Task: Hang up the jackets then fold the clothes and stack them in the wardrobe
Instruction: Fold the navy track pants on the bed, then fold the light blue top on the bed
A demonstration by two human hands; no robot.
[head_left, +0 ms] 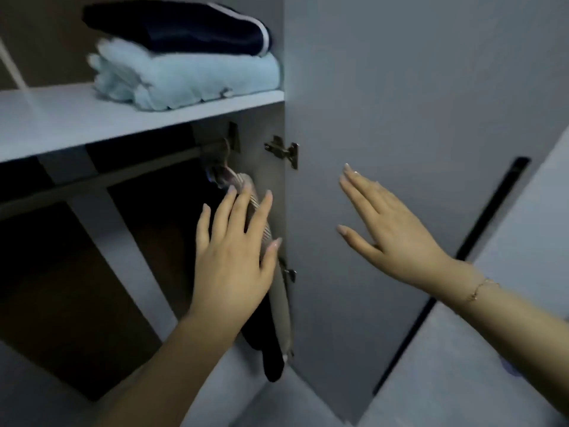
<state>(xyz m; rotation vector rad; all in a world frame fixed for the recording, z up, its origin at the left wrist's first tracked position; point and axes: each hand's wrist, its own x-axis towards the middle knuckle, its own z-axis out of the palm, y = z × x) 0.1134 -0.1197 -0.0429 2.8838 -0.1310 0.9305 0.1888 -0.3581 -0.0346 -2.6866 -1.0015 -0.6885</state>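
Note:
Inside the open wardrobe, a grey jacket (281, 300) and a dark garment (271, 359) hang from the rail (129, 172) at its right end, against the side wall. My left hand (234, 257) is held flat with fingers straight, in front of the hanging jacket near its striped collar (264, 229); whether it touches the cloth is unclear. My right hand (388, 229) is open, fingers spread, in front of the inner face of the open door (415, 103). On the shelf (61, 118) above lie a folded light-blue garment (191, 78) and a folded navy one (178, 29) stacked on it.
The door's hinges (284, 151) sit just right of the jackets. A second grey panel with a dark slot handle (480, 260) stands at the right. The lower wardrobe space left of the jackets is dark, with white supports crossing it.

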